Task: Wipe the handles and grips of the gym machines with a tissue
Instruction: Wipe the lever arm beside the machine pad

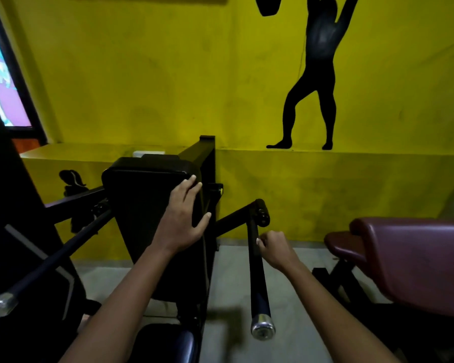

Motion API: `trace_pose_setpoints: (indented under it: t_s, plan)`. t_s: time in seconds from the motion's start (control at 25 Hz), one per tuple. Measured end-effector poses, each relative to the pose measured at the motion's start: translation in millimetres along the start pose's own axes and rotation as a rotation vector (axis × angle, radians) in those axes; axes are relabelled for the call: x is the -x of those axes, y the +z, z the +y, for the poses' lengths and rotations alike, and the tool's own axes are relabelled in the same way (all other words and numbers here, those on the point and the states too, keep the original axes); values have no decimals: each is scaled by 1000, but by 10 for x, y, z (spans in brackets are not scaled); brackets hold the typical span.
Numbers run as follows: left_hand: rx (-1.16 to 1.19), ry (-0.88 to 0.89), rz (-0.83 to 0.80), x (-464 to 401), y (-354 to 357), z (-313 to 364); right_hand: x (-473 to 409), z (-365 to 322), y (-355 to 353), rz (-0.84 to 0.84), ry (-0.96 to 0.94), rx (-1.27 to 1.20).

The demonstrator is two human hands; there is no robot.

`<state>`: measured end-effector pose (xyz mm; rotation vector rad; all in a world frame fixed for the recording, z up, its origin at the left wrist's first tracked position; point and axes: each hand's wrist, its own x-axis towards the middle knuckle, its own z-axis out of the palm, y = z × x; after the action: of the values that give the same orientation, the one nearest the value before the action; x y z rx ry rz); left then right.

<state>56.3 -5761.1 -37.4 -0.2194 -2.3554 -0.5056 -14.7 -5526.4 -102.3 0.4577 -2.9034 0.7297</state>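
Two handles are seen on the machine: the right handle (256, 273), a black bar with a silver end cap, and the left handle (45, 265), well apart past the pad. The right hand (274, 248) is curled beside the upper part of the right handle, touching it; whether a tissue is pinched inside cannot be told, since none is visible. The left hand (185, 218) is laid with straight, spread fingers against the right edge of the black back pad (144, 205), holding nothing. The wiping of the right handle is judged to be in hand; a stroke down towards the cap is called for next.
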Motion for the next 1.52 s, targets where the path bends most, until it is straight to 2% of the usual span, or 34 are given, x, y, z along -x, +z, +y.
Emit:
trace_pose_setpoints:
  t_s: [0.28,0.68,1.0,1.24,1.4,1.52]
  plan:
    - [-196,62,77,-260,122,-301,-480,172,264,6,95,-33]
    - [-574,299,237,-353,334,-706,-1439,363,808,83,130,-75]
    - [-570,389,345,-455,398,-842,-1515,388,1065,-36,147,141]
    - [-528,382,351,-463,411,-837,-1567,367,1090,74,235,121]
    - [-511,364,347,-466,415,-833,-1436,445,1088,8,102,262]
    - [-549,358,312,-437,398,-833,-1413,465,1055,51,172,177]
